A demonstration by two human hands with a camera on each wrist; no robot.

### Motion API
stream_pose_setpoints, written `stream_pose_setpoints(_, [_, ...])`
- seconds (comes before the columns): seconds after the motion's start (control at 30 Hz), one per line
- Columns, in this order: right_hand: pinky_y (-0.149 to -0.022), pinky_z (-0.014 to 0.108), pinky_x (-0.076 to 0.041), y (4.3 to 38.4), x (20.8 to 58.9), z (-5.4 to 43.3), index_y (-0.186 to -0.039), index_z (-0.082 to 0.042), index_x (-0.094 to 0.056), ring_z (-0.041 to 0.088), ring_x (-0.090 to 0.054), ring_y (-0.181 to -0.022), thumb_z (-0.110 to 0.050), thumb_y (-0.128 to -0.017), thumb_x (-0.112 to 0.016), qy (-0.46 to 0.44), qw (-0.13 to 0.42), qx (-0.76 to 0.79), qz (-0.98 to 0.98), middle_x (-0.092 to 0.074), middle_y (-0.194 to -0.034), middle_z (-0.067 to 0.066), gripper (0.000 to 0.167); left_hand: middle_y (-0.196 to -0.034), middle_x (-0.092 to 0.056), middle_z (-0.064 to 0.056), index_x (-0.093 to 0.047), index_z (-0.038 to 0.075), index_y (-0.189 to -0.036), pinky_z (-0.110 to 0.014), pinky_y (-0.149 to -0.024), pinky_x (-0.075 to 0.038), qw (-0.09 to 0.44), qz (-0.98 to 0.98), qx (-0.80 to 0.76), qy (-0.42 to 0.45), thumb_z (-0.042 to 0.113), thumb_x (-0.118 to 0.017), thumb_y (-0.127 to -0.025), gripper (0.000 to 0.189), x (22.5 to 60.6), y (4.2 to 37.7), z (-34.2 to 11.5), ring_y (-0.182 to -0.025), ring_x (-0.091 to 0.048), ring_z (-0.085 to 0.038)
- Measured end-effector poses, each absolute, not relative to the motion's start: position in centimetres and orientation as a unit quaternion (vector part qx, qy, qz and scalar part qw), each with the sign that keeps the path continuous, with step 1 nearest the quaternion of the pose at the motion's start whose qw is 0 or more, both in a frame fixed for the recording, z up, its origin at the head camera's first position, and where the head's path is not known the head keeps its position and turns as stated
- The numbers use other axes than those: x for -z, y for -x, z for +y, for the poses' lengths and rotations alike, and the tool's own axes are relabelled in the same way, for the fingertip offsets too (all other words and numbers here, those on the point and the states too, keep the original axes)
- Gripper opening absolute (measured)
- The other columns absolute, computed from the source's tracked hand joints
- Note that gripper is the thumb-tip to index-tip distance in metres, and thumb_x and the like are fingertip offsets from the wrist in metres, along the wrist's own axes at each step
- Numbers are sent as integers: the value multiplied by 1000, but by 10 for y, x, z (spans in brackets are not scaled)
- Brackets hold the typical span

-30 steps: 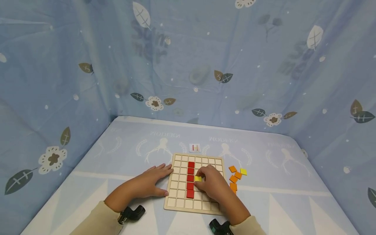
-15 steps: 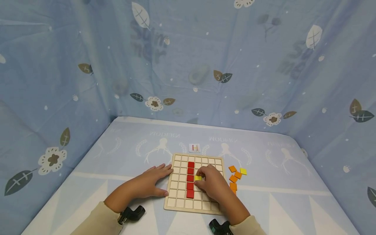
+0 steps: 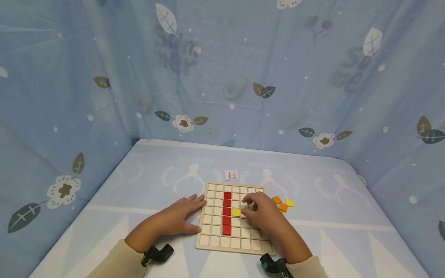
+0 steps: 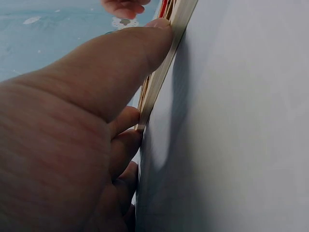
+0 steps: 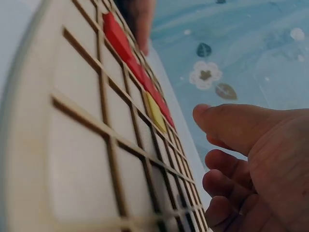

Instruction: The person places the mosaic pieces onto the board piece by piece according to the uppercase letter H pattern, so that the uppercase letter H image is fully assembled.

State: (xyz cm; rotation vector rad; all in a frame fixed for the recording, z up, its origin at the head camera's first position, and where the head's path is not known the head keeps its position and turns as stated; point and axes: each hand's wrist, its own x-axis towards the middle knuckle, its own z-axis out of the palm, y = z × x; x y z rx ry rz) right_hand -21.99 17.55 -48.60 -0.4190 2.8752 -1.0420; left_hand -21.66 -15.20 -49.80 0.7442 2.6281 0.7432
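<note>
A wooden grid board (image 3: 204, 240) lies on the table, with a column of several red square tiles (image 3: 226, 211) in its cells. One yellow tile (image 3: 235, 212) sits beside the middle red tile, on its right. My left hand (image 3: 179, 218) rests at the board's left edge; in the left wrist view the thumb (image 4: 140, 46) touches the frame. Just right of the yellow tile, my right hand (image 3: 265, 214) hovers over the board with thumb and fingers apart. In the right wrist view nothing lies between that hand's fingers (image 5: 219, 171).
Loose orange tiles (image 3: 283, 207) and a yellow tile (image 3: 289, 202) lie right of the board, some hidden behind my right hand. A small printed card (image 3: 231, 175) lies beyond the board's far edge. Patterned blue cloth (image 3: 222, 69) walls the table in.
My right hand has let go of the yellow tile and moved a little to the right. The tile stays in its cell. My left hand keeps its place.
</note>
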Motion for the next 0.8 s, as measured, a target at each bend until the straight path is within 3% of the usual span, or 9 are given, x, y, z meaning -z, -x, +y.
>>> stream_pose_setpoints(0.23, [-71, 32, -52, 229, 480, 210, -125, -15, -71, 18, -57, -93, -22, -95, -79, 66, 17, 326, 943, -65, -118, 3, 32, -173, -29, -2, -40, 16, -163, -59, -131, -12, 152, 917, -259, -262, 50, -83, -87, 94, 497, 216, -151, -162, -18, -33])
stream_pose_setpoints(0.5, [-81, 38, -56, 236, 485, 249, -129, -10, -68, 26, -59, -103, -26, -96, -77, 8, 13, 306, 952, -61, -125, 12, 38, -173, -29, -2, -40, 17, -163, -60, -130, -12, 152, 918, -260, -258, 52, -83, -87, 94, 498, 216, -153, -162, -18, -33])
stream_pose_setpoints(0.8, [-103, 63, -50, 234, 494, 277, -138, 0, -60, 43, -55, -118, -30, -94, -78, -47, -2, 290, 956, -55, -134, 28, 56, -173, -28, 2, -38, 20, -164, -58, -131, -11, 153, 918, -257, -261, 53, -82, -87, 95, 500, 219, -153, -163, -17, -31])
